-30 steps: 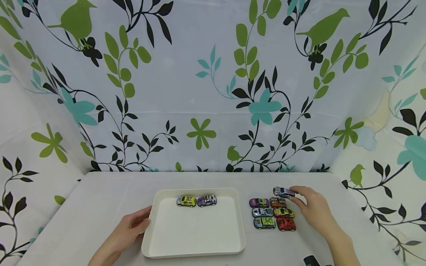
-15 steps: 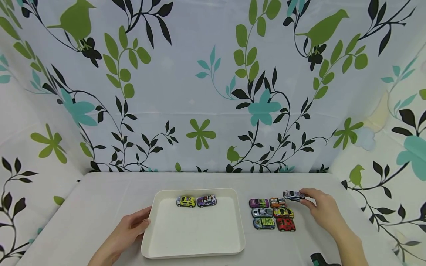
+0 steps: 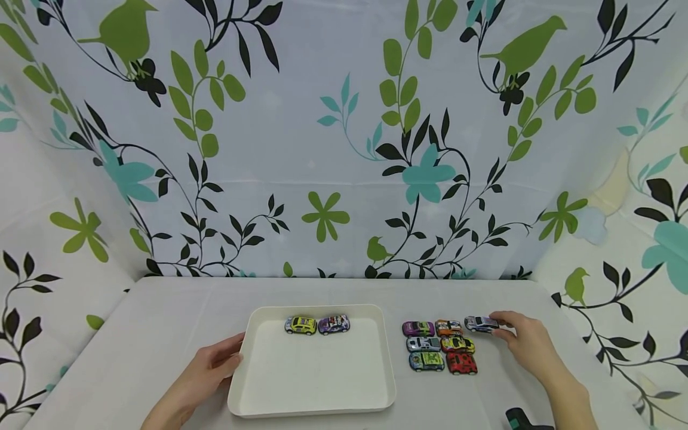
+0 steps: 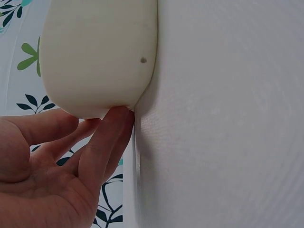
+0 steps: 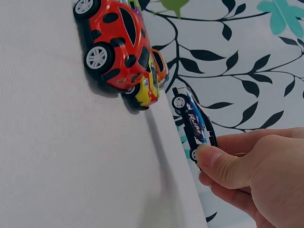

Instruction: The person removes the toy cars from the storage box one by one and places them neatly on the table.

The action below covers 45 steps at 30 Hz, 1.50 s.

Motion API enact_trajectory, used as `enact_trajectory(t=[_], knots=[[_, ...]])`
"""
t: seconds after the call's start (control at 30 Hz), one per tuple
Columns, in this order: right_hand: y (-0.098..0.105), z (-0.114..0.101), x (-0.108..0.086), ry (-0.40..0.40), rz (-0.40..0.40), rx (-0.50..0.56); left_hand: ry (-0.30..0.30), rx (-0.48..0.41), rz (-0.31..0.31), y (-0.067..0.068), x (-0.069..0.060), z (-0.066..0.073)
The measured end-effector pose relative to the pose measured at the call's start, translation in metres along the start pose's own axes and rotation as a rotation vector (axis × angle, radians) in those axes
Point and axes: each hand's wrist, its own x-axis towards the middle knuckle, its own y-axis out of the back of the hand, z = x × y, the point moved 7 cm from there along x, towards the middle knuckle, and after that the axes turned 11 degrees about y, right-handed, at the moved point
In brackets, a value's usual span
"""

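Note:
The right hand [image 3: 529, 343] pinches a small white and dark toy car [image 3: 481, 324] by its right end, beside the orange car [image 3: 448, 327]. In the right wrist view, thumb and fingers hold that car [image 5: 195, 124] with its wheels toward the table side. A cream tray [image 3: 312, 382] lies flat; a yellow car [image 3: 301, 325] and a purple-and-white car [image 3: 334, 324] stand along its far side. The left hand [image 3: 196, 379] holds the tray's left edge, thumb on the rim. The left wrist view shows this hand [image 4: 71, 161] with fingertips against the tray [image 4: 99, 57].
Left of and in front of the held car stand a purple car [image 3: 418, 328], a silver car [image 3: 423, 344], a green-and-blue car [image 3: 427, 361], a yellow car [image 3: 458, 344] and a red one [image 3: 461, 363]. A patterned cloth hangs behind the white table [image 3: 177, 304].
The right hand has moved right and slightly nearer with the pinched car, from behind the orange car to its right side. The left hand and tray have stayed put.

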Motion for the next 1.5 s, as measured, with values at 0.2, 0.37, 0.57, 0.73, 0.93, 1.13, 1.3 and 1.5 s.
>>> enact_trajectory(t=[0.2,0.37,0.57,0.73,0.93,1.13,1.3,1.5], knots=[[-0.006,0.006,0.000,-0.015,-0.026,0.002,0.008,-0.007,-0.004,0.000,-0.001,-0.002],[-0.010,0.007,-0.002,-0.025,-0.039,0.002,0.015,-0.009,-0.013,0.000,0.001,-0.002],[-0.012,0.008,-0.001,-0.022,-0.048,-0.003,0.003,-0.003,-0.025,0.000,0.002,0.000],[-0.012,0.007,-0.001,-0.024,-0.048,0.001,0.017,-0.012,-0.008,0.001,0.001,0.002],[-0.014,0.008,0.000,-0.032,-0.063,-0.001,0.025,-0.013,-0.005,0.001,0.000,0.002],[-0.016,0.009,-0.001,-0.035,-0.081,-0.003,0.017,-0.008,-0.016,0.001,0.001,0.001],[-0.017,0.010,-0.002,-0.043,-0.086,0.003,0.005,-0.004,-0.034,0.001,0.000,0.002],[-0.018,0.011,-0.002,-0.054,-0.097,-0.001,0.018,-0.005,-0.028,0.001,0.000,0.001]])
